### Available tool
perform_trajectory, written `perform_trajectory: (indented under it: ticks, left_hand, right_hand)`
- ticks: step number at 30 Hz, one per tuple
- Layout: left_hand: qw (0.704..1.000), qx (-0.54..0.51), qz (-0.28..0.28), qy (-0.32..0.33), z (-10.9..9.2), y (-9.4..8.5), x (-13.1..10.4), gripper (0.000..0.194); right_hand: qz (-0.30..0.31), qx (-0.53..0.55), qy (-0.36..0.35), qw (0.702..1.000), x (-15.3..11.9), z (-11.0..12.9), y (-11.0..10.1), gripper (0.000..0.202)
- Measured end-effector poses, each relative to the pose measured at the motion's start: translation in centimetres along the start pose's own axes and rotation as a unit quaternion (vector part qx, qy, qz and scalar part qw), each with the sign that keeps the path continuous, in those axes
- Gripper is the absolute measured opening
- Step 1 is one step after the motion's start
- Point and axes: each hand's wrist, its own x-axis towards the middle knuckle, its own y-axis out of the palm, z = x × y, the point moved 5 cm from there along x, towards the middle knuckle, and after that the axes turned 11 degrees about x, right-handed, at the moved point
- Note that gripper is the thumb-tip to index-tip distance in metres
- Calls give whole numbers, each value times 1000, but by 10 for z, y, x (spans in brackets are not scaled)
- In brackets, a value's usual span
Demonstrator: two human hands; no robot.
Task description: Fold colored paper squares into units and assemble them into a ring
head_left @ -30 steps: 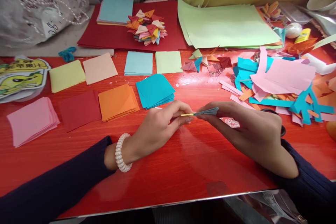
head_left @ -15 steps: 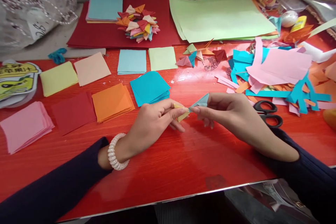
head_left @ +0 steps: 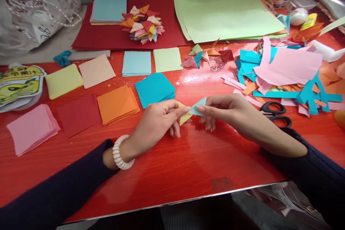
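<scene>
Between thumb and fingers, my left hand [head_left: 159, 116] pinches a folded yellow paper piece [head_left: 184, 118]. A folded light blue paper piece [head_left: 198, 107] is gripped by my right hand [head_left: 231, 113], its narrow end meeting the yellow piece. Both pieces are held above the red table [head_left: 172, 172]. A teal paper stack [head_left: 155, 89] lies just behind my left hand, with an orange stack [head_left: 117, 105] to its left. Black scissors [head_left: 275, 114] rest beside my right wrist.
Pink [head_left: 32, 127], dark red [head_left: 79, 115], yellow [head_left: 64, 81] and peach [head_left: 97, 70] paper squares lie left. A multicoloured folded-paper ring [head_left: 142, 24] sits behind. Small folded pieces [head_left: 196, 57] lie mid-table; paper scraps [head_left: 288, 66] are heaped right.
The light blue piece has turned and moved slightly left and down, showing more of its face. My right hand has shifted a little left with it; the yellow piece is more upright.
</scene>
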Motion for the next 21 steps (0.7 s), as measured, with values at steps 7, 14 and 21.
perform_trajectory:
  ticks: [7,14,21]
  left_hand:
    - [1000,-13,16,-3,0,2,1,28]
    - [1000,-7,10,-16,0,0,0,27]
    - [999,29,-8,-13,3,0,0,30]
  right_hand:
    - [-25,6,-16,1000,-2,-6,6,28]
    - [-33,27,-11,999,0,-11,8,29]
    - [-48,65,4,997,-1,-16,12,30]
